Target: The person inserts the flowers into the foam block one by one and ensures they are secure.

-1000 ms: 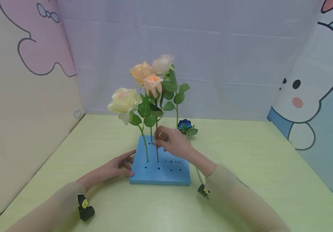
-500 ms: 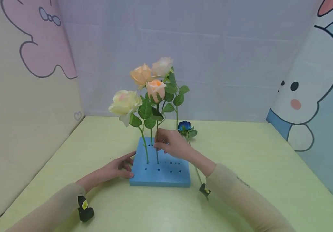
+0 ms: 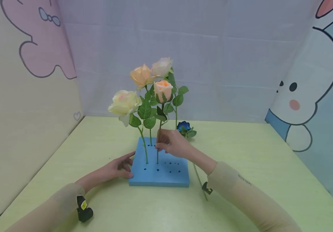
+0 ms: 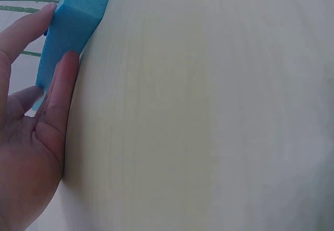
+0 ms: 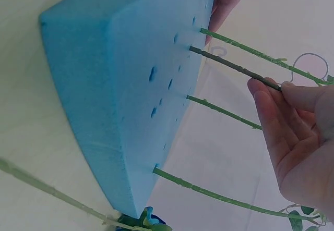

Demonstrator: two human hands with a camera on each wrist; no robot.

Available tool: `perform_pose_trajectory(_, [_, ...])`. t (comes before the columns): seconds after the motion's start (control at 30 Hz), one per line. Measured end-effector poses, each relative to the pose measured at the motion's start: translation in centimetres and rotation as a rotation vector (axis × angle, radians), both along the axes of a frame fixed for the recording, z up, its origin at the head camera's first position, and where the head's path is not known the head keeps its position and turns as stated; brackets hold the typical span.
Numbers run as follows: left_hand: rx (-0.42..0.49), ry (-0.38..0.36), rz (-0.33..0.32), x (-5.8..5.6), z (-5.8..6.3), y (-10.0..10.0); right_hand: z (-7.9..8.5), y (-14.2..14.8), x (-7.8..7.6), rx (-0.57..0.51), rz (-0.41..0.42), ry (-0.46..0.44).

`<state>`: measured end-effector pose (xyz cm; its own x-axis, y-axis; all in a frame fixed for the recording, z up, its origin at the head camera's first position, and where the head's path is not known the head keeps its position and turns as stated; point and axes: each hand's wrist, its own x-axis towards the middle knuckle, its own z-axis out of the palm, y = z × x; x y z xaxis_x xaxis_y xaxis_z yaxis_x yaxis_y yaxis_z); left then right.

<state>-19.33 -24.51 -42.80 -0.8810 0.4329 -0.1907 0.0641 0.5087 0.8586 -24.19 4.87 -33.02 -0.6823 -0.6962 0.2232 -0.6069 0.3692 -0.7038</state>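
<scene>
My right hand pinches the dark stem of a peach rose between thumb and fingertips. The stem's lower end sits in a hole of the blue foam block, and the flower leans slightly right. Against the block's left side rests my left hand, its thumb near the front corner and its fingers along the edge. Other roses stand in the block: a cream one at left, an orange one behind, and a pale pink one at the back right.
A blue rose lies on the pale yellow table to the right of the block, its stem running toward the front under my right forearm. Several unfilled holes dot the block's front and right. A pale curtain hangs behind.
The peach rose's head has swung to the right, away from the orange rose, while its stem stays in the same hole. My left hand keeps its place on the block.
</scene>
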Motion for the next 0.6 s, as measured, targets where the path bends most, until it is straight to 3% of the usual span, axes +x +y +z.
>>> perform_pose_trajectory(0.6, [0.009,0.003,0.001,0.16,0.4,0.26,0.18,-0.15,-0.17,0.052,0.02,0.03])
